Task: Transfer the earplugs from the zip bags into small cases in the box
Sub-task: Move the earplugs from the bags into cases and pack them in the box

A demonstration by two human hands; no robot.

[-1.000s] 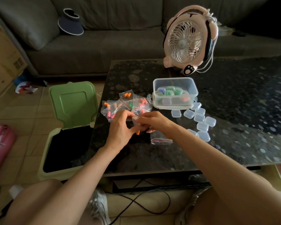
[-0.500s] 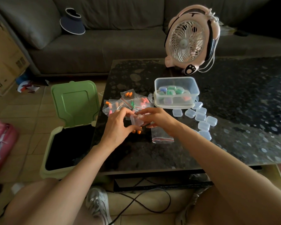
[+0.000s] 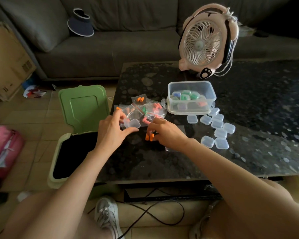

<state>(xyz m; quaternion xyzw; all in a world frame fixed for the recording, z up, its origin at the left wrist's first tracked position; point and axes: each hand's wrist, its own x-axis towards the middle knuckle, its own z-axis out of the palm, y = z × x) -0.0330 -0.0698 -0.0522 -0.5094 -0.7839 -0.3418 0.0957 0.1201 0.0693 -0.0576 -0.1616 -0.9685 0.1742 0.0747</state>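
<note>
Head view. My left hand (image 3: 110, 133) pinches a clear case (image 3: 132, 123) between thumb and fingers, just above the table (image 3: 248, 118). I cannot tell whether its lid is open.

My right hand (image 3: 166, 133) has its fingertips curled down onto two orange plugs (image 3: 149, 136). It looks to pinch them together, low over the table or touching it. The plugs lie side by side, and their long axes run roughly from 12 to 6 o'clock.

The next move turns on one relation. The case sits at about 10 o'clock from the plugs, near but apart. The right hand already has the plugs, so I judge it is the one to carry them across while the left steadies the case.

The bags (image 3: 145, 109) lie in a heap at 12 o'clock from both hands, with pink, orange and green plugs inside. The box (image 3: 191, 87) stands at 1 o'clock from the right hand, with several filled cases in it. The spare cases (image 3: 216, 128) are scattered at 3 o'clock, between the box and the near edge.

The fan (image 3: 205, 42) stands at 12 o'clock beyond the box. The bin (image 3: 84, 107) stands open at 9 o'clock, off the table.
</note>
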